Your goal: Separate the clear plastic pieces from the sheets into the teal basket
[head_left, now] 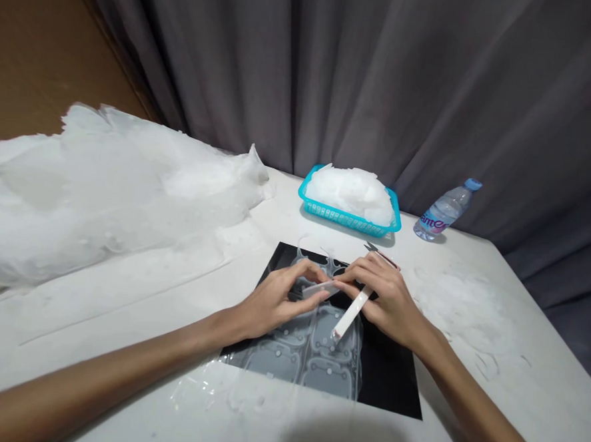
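Note:
My left hand (286, 290) is closed, pinching a small, thin translucent plastic piece (320, 288) between thumb and fingers. My right hand (378, 293) meets it at the piece's right end, fingertips touching there. A slim white-handled tool (352, 314) is held in my right hand and slants down toward me; its working tip is hidden by the fingers. Below both hands, a clear moulded plastic sheet (330, 376) with rounded rectangular shapes lies on a black mat (390, 380). Just beyond my right hand rests a pointed metal tool with a reddish handle (386, 258), partly covered.
A turquoise basket (348, 220) heaped with white, fluffy-looking material stands at the back. Right of it is a water bottle (443, 213). A large white translucent bulk (112, 190) covers the table's left side. Clear scraps (200, 382) lie near the front, and more thin scraps (475, 312) at right.

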Motion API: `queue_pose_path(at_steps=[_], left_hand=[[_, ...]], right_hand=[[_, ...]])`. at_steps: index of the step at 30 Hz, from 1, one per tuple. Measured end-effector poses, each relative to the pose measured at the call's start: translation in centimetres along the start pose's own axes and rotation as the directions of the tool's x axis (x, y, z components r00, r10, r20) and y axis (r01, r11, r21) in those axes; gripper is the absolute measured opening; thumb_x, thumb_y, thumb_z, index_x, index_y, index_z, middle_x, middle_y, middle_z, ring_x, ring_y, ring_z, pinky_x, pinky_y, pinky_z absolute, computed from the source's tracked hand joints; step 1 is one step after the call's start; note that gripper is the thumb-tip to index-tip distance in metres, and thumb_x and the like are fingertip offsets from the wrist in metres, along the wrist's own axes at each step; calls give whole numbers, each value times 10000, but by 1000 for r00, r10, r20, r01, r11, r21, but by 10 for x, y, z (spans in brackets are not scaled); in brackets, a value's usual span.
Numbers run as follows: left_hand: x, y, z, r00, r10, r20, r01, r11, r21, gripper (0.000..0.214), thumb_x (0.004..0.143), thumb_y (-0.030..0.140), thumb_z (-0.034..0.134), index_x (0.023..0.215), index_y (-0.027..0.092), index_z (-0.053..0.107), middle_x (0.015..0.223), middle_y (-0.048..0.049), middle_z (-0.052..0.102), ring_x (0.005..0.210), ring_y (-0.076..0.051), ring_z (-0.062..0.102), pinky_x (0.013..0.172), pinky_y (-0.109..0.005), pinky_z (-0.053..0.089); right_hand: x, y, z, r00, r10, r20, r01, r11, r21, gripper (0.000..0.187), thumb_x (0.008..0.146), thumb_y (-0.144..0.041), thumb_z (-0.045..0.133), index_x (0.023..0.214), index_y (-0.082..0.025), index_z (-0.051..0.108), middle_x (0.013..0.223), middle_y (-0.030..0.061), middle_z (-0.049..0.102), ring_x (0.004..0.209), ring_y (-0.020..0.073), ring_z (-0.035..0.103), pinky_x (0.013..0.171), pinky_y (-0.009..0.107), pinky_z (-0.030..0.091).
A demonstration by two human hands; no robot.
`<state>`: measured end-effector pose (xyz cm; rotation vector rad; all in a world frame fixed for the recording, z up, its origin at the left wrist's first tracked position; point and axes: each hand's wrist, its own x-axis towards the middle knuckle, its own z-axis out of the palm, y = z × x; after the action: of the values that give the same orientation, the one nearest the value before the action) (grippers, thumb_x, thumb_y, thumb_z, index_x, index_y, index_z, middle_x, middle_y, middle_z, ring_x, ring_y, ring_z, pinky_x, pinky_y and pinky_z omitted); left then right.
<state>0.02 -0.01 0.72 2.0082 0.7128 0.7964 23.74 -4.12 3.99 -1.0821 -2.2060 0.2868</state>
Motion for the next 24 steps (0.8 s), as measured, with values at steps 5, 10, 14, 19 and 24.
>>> queue_pose_path(at_steps=[5, 10, 14, 19, 24], left_hand=[[0, 1, 1, 999, -15, -38, 14, 1000, -19, 172, 1057, 353, 584, 1093, 208, 669, 1043, -53, 766, 983, -184, 733, 804, -291, 573], [-1, 0, 2, 995, 7, -98, -11, 999, -42, 105, 1039, 293, 631, 1070, 203, 677, 1033, -31, 777, 988, -165, 747, 875, -288, 573], [-2, -2, 3, 993, 30, -111, -36, 998, -49, 102, 1034, 285, 640, 1073, 201, 682, 1049, -39, 783, 1002, -175, 752, 883, -305, 584], [-4, -2, 4, 986, 74, -147, -80, 996, -39, 105, 1033, 275, 641, 1068, 186, 686, 1061, -64, 783, 1016, -196, 752, 901, -335, 591], [-5, 0, 4, 982, 122, -140, -126, 992, -21, 81, 1019, 236, 661, 1085, 192, 683, 1063, -44, 785, 990, -175, 755, 888, -302, 587]], right_hand=[[0, -1, 1, 999, 23, 32, -24, 999, 45, 98, 1049, -276, 602, 1095, -243, 682, 950, 61, 700, 900, 236, 597, 818, 391, 473], [-1, 2, -3, 998, 40, 47, -42, 998, 54, 102, 1058, -220, 568, 1081, -231, 667, 985, 59, 693, 926, 226, 600, 851, 382, 458], [-2, 3, -4, 997, 54, 53, -57, 997, 60, 105, 1043, -250, 609, 1131, -231, 663, 984, 55, 684, 928, 224, 601, 855, 377, 455], [-4, 11, -3, 982, 117, 146, -129, 989, 75, 106, 1017, -331, 661, 1031, -228, 681, 998, 57, 694, 936, 224, 596, 845, 372, 456], [-6, 19, 0, 963, 158, 220, -196, 967, 164, 155, 1037, -302, 624, 914, -220, 669, 905, 30, 675, 875, 197, 577, 799, 342, 444]])
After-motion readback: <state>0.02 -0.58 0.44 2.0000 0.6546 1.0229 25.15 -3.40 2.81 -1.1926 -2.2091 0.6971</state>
